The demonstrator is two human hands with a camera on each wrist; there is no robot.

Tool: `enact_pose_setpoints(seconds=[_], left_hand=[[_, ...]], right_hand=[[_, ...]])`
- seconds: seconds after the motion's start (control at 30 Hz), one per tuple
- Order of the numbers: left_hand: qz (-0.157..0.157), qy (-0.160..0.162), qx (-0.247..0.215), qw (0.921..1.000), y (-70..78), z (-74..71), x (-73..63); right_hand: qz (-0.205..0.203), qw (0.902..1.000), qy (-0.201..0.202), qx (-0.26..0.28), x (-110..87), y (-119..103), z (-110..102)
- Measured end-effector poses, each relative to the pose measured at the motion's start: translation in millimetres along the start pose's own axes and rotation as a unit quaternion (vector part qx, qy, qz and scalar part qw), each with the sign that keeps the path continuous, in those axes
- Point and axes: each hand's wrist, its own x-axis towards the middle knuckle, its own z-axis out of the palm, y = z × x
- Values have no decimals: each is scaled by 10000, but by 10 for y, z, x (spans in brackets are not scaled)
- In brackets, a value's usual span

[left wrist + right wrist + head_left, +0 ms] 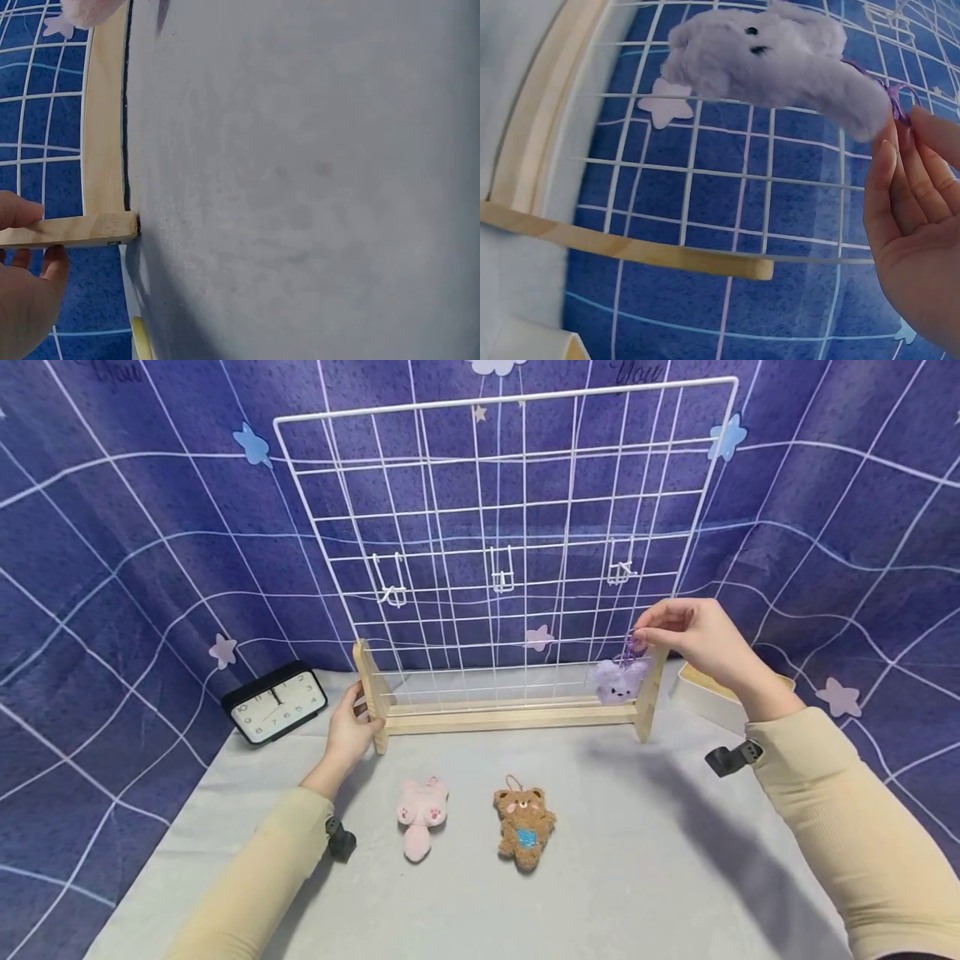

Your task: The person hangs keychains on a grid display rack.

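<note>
A pale purple plush keychain hangs by its purple cord from my right hand, whose thumb and fingers pinch the cord. In the right wrist view the fluffy plush hangs in front of the wire grid, with two dark eyes showing. My left hand grips the left wooden leg of the stand, thumb on one side and fingers on the other. The white wire grid panel stands upright in the wooden base. Several white wire hooks hang in a row on it.
On the table lie a pink plush keychain and a brown bear plush keychain. A black-framed clock stands at the left; a white box sits behind my right forearm. Blue patterned cloth hangs behind.
</note>
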Motion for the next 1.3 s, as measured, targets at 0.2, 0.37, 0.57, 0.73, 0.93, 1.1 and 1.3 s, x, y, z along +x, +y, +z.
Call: enact_pose_setpoints(seconds=[0.2,0.37,0.57,0.73,0.93,1.1,1.3], left_hand=[[-26,28,-15,10000,-12,9,-2],[7,55,-65,10000,-12,7,2],[23,57,-13,10000,-16,-1,5],[0,56,-61,10000,-25,2,7],[-3,38,-39,10000,-20,11,7],[2,43,-15,10000,-6,17,-1],[44,50,-31,10000,-6,17,-7]], right_hand=[[-240,9993,246,152,107,-66,-35],[-320,9980,491,232,177,-142,-49],[-389,9956,681,511,242,-229,-45],[-496,9928,733,810,276,-296,-47],[-574,9888,711,1184,297,-336,-70],[-615,9882,802,1148,311,-347,-76],[-580,9897,941,908,348,-345,-73]])
